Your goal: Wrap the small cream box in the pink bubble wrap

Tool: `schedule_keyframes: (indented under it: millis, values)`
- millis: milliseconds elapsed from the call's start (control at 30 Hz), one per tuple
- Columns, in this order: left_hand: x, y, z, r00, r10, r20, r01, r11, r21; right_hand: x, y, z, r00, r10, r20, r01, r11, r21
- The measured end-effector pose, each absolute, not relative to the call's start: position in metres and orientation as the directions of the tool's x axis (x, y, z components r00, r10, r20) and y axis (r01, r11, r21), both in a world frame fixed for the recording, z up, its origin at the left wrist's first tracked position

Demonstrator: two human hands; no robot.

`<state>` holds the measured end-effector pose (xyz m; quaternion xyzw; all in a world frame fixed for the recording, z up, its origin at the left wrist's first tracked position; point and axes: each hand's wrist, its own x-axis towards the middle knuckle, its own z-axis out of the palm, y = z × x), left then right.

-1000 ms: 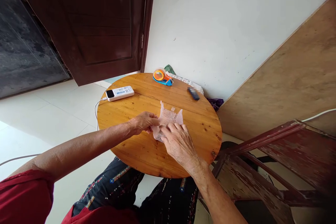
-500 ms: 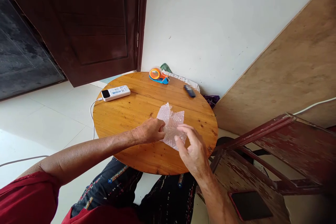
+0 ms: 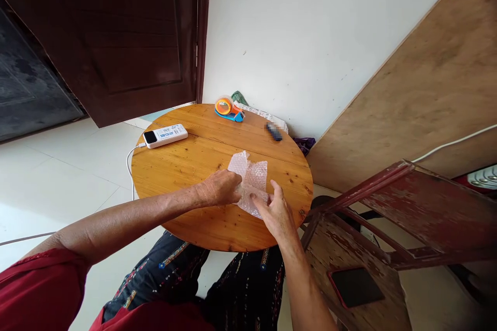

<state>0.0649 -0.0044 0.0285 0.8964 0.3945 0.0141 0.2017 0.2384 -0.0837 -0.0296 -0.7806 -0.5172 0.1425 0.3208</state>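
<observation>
A crumpled piece of clear bubble wrap [image 3: 257,171] lies on the round wooden table [image 3: 202,160], with uneven upper edges. My left hand [image 3: 225,187] is closed on its left side, knuckles up, the fingertips hidden. At the lower right of the wrap is my right hand [image 3: 276,213]. Its thumb presses on the sheet and a finger meets the right edge, while the index finger sticks up, away from it. Whether anything is folded inside the wrap cannot be made out.
An orange and blue tape dispenser [image 3: 229,108] stands at the table's far edge, with a blurred dark object [image 3: 274,132] right of it. A white device [image 3: 165,136] with a cable lies left. A tablet-like device [image 3: 356,287] rests on the worn wooden chair [image 3: 322,274].
My right hand has come down onto the bubble wrap, its thumb now touching it. My left hand keeps its hold. The whole view has shifted slightly.
</observation>
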Motion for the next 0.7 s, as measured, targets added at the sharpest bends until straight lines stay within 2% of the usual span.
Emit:
schedule_keyframes:
  millis: [267, 367, 467, 533, 700]
  values:
    - [0.067, 0.01, 0.018, 0.757, 0.649, -0.073, 0.627, -0.692, 0.358, 0.228, -0.071, -0.036, 0.421, 0.903, 0.086, 0.493, -0.148, -0.857]
    - [0.068, 0.011, 0.017, 0.764, 0.641, -0.071, 0.618, -0.698, 0.362, 0.223, -0.067, -0.034, 0.421, 0.907, -0.007, 0.25, -0.124, -0.96]
    - [0.068, 0.01, 0.017, 0.772, 0.63, -0.085, 0.61, -0.698, 0.375, 0.216, -0.064, -0.03, 0.42, 0.903, -0.087, 0.023, -0.106, -0.994]
    - [0.068, 0.01, 0.018, 0.773, 0.629, -0.079, 0.605, -0.695, 0.388, 0.212, -0.062, -0.028, 0.425, 0.902, -0.082, -0.027, -0.078, -0.997]
    - [0.07, 0.009, 0.023, 0.769, 0.633, -0.093, 0.609, -0.679, 0.411, 0.205, -0.056, -0.024, 0.398, 0.916, -0.06, -0.005, -0.063, -0.998]
